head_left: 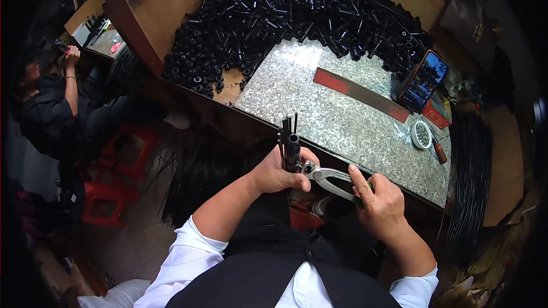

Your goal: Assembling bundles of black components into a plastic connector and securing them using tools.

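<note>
Upright in my left hand is a black hollow tube with several thin black rods alongside it. The fingers wrap around it from the left, and the thumb lies across its front. My right hand is closed around the handles of a pair of pincers, with green showing at the grip and the index finger stretched out along them. The silver pincer jaws meet the right side of the tube, close to my left thumb. Whether the jaws bite on anything there is too small to tell.
Black tubular parts are heaped behind a speckled slab. On the slab lie a red-and-dark flat bar, a propped phone, a white bowl of small metal pieces and a wooden-handled tool. A person sits left, near red stools.
</note>
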A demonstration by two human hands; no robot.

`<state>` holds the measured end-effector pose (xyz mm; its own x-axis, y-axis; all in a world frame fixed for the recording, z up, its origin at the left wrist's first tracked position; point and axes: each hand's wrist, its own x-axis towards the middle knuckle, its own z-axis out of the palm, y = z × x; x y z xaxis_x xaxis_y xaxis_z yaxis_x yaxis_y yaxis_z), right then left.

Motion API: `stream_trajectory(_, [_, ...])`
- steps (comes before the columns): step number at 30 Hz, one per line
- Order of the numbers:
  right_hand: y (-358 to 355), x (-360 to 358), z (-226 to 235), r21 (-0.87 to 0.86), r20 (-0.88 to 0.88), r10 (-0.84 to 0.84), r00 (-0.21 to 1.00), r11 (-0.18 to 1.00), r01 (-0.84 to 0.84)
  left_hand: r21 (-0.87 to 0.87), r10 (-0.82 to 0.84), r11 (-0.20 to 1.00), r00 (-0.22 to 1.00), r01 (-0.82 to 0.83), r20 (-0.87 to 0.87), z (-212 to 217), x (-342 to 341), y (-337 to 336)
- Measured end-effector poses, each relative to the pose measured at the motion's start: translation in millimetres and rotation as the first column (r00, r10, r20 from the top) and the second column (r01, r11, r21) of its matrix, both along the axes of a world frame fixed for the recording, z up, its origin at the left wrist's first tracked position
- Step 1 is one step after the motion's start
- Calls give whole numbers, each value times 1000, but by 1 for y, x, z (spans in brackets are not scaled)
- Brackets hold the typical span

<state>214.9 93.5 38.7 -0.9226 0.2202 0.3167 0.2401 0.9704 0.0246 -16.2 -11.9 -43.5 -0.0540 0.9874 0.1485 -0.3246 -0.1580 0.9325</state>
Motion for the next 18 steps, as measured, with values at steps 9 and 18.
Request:
stream_trajectory(9, [2,1,-3,39,-20,-32,999,999,33,3,43,999,998,-43,-45,1,9,0])
stream_trajectory(18, [0,3,-1,8,14,-44,999,999,44,-5,154,988,980,-156,-129,16,20,0])
